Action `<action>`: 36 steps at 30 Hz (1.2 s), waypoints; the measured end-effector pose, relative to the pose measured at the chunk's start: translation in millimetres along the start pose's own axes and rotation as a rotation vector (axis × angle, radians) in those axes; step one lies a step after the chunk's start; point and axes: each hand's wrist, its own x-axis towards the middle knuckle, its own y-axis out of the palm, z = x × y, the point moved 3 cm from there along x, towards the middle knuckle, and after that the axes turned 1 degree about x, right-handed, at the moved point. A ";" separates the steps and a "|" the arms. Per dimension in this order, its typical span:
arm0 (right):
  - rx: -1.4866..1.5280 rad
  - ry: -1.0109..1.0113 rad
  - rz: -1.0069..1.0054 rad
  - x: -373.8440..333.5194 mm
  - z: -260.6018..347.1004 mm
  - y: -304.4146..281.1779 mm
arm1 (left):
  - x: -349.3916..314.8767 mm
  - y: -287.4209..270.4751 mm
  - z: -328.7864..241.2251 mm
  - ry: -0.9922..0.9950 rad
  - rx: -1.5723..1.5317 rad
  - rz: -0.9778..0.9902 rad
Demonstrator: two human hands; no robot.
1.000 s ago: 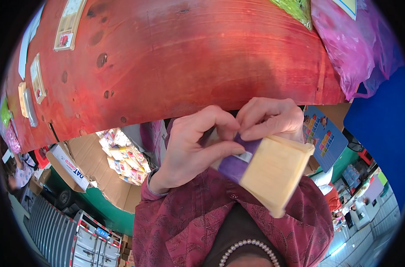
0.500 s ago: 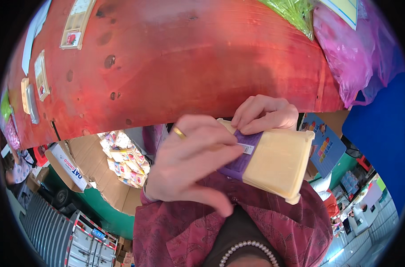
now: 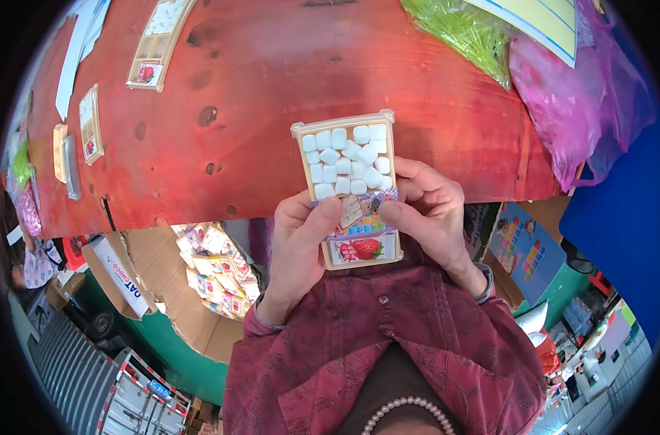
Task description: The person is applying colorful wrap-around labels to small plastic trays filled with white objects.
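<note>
Our left hand [image 3: 299, 243] and right hand [image 3: 435, 214] grasp the tray [image 3: 342, 122] from either side; we should press its printed sleeve [image 3: 365, 223] evenly.

cream tray [image 3: 297, 132], white cubes [image 3: 343, 167], purple band [image 3: 389, 196]

Between the left hand [image 3: 299, 235] and the right hand [image 3: 433, 214], at the near edge of the table [image 3: 257, 145], is a tray [image 3: 344, 120] with cubes [image 3: 344, 158] in its far part, a packet [image 3: 359, 249] in its near end and a band [image 3: 355, 220] across it between them. On the table's left side lie a long tray [image 3: 154, 49], a smaller tray [image 3: 91, 125] nearer the person and paper sheets [image 3: 72, 65] farther left; a plastic bag [image 3: 569, 109] sits at its right end. Below the near edge, a carton [image 3: 152, 268] holding a packet pile [image 3: 225, 268] stands left of the person, a printed panel [image 3: 526, 250] right.
</note>
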 end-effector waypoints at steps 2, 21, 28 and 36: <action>0.136 0.046 -0.168 2.8 5.4 8.3 | 1.5 -2.2 -0.8 0.003 -0.056 0.007; -0.329 -0.084 -0.208 17.4 50.1 -18.4 | -220.2 -289.3 -26.9 0.311 0.286 -0.814; -1.060 -0.446 -0.509 39.8 103.8 -30.8 | -215.4 -317.8 -12.0 -0.125 1.348 -1.112; -1.628 -0.834 -0.734 92.1 124.9 -59.3 | -71.1 -75.8 -119.0 0.506 1.132 -0.609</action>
